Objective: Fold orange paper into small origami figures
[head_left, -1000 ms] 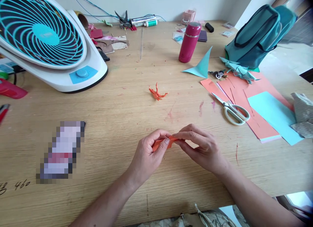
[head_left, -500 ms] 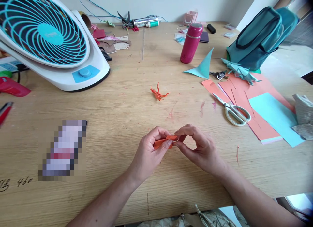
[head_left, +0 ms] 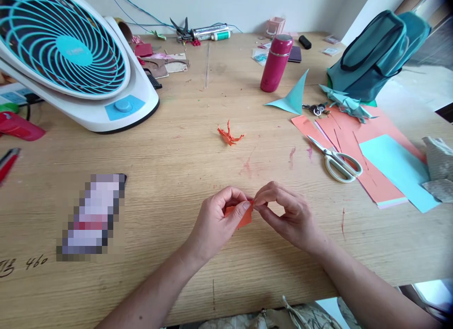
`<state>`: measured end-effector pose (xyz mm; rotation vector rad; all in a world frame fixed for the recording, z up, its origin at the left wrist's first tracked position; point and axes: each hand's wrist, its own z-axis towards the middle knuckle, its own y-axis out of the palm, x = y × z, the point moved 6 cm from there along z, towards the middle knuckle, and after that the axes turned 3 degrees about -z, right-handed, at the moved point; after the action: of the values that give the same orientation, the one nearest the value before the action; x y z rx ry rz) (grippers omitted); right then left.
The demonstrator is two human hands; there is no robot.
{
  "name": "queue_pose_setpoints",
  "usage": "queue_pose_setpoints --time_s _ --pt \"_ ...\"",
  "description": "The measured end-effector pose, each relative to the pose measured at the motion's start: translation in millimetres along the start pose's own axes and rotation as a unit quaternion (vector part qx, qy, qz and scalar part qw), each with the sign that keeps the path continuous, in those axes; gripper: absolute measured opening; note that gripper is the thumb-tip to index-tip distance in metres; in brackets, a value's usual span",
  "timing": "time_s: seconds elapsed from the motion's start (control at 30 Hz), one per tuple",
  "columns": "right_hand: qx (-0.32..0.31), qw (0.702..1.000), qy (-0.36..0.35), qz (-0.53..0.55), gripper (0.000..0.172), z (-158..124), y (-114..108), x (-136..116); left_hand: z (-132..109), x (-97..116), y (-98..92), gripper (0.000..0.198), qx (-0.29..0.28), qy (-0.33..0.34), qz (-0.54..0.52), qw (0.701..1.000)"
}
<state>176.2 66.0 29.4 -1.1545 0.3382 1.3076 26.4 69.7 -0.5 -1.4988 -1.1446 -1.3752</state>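
A small piece of orange paper is held between my two hands, low over the table. My left hand pinches it with the thumb on top, and its fingers hide part of the sheet. At the paper's right edge, thumb and forefinger of my right hand pinch together on it. Beyond the hands lies a spiky orange folded paper figure, touched by neither hand.
Scissors rest on orange paper sheets at the right, near a light blue sheet. A blue folded paper, magenta flask and teal bag stand behind. At left are a fan and a blurred-out phone.
The orange paper has turned between my fingers, and more of its flat face now hangs below my left thumb. Both hands stay in nearly the same place.
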Motion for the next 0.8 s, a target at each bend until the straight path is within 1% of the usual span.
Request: queue_pose_setpoints --time_s 0.23,0.43,0.57,0.8 --pt "-0.037 0.999 -0.012 0.005 0.026 -0.7 -1.5 -0.6 0.0 1.1 1.4 0.020 -0.029 -0.056 0.009 0.998" --pt "-0.061 0.997 -0.039 -0.019 0.032 -2.6 -0.3 -1.7 -1.7 -0.2 2.7 0.021 -0.057 -0.101 0.003 0.993" --pt "-0.072 0.996 -0.041 -0.042 0.032 -2.6 1.1 -0.1 -2.4 -3.3 2.2 0.023 -0.055 -0.117 -0.001 0.992" --pt "-0.070 0.996 -0.034 -0.052 0.027 -3.1 0.6 0.6 -3.2 -4.0 6.0 0.021 -0.059 -0.119 -0.060 0.989"
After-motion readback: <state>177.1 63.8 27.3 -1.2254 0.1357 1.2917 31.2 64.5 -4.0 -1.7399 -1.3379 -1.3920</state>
